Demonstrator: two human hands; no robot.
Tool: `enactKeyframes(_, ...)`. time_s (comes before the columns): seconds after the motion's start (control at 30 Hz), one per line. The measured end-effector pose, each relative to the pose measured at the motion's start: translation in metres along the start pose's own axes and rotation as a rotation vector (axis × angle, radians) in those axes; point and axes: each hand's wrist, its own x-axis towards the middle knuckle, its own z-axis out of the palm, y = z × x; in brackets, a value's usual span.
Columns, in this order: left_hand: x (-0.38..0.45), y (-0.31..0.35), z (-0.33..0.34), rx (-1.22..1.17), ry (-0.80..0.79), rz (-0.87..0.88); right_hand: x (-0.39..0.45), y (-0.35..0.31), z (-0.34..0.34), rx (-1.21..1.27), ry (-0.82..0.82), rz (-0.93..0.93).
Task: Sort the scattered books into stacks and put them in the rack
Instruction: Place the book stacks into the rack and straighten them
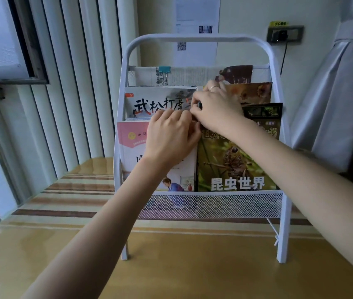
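Left hand [171, 134] is curling its fingers over the pink book [132, 147] top; right hand [212, 108], at 1 o'clock, is pinching a dark book's edge — grip partly hidden. Books are sitting in the white rack [214, 203] tiers — final tidying, likely. Next: squaring the green insect book [236, 165].

rack [201, 203]: white painted metal, mesh | insect book [236, 167]: glossy paper | table [171, 266]: glossy wood-look

A home room: tied curtain [341, 83], wall socket [285, 35], striped tablecloth [74, 197].
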Motion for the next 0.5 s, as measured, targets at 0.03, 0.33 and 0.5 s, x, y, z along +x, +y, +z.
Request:
enactKeyframes(0.03, 0.000, -0.001, -0.003, -0.034, -0.025, 0.011, -0.002, 0.002, 0.001, -0.002, 0.019, -0.030)
enactKeyframes(0.33, -0.013, -0.064, -0.024, -0.086, -0.038, -0.207, -0.009, -0.005, 0.006, 0.119, 0.173, -0.080)
enactKeyframes(0.5, -0.005, -0.062, -0.017, -0.003, 0.059, -0.164, -0.016, -0.042, -0.017, 0.010, -0.031, -0.094)
